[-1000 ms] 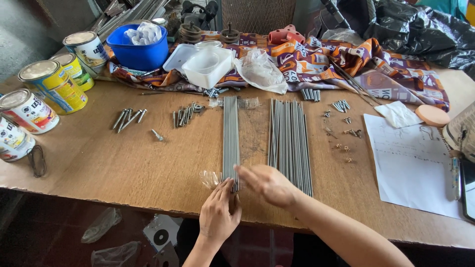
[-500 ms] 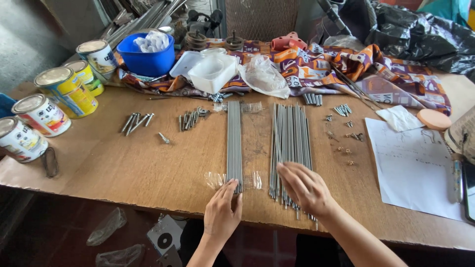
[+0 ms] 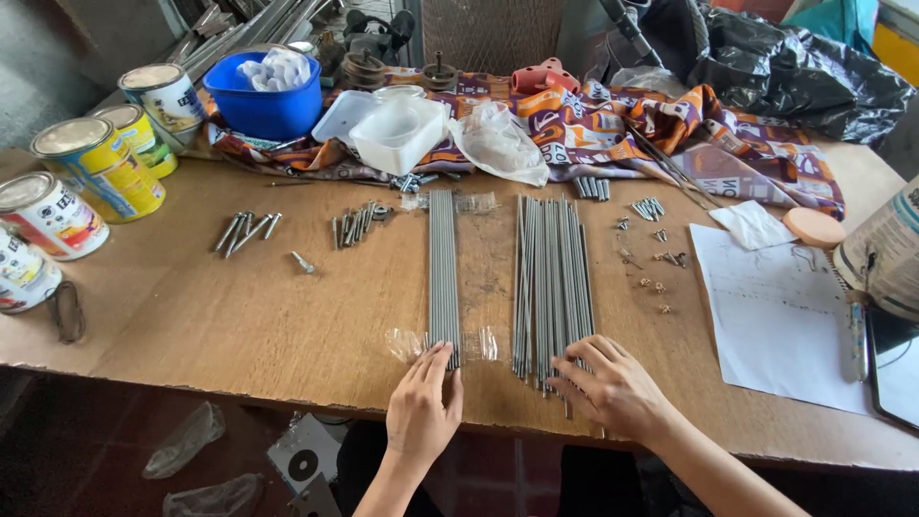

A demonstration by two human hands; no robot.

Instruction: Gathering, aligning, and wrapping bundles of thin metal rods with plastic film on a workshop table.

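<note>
Resting flat on taped steel rods (image 3: 443, 273), left hand (image 3: 424, 407), right hand (image 3: 613, 388) spread over loose rods (image 3: 553, 278), worn wooden table (image 3: 239, 316)

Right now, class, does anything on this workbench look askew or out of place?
Yes. The right bundle of rods is fanned, its near ends uneven under the right hand, unlike the taped bundle at the left hand. Small screws lie scattered nearby.

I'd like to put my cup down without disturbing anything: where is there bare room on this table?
Bare wood lies at the near left, between the paint cans, the small bolts and the taped rod bundle under the left hand. A narrow strip runs between that bundle and the loose rods under the right hand. The back edge, around the patterned cloth, is crowded.
</note>
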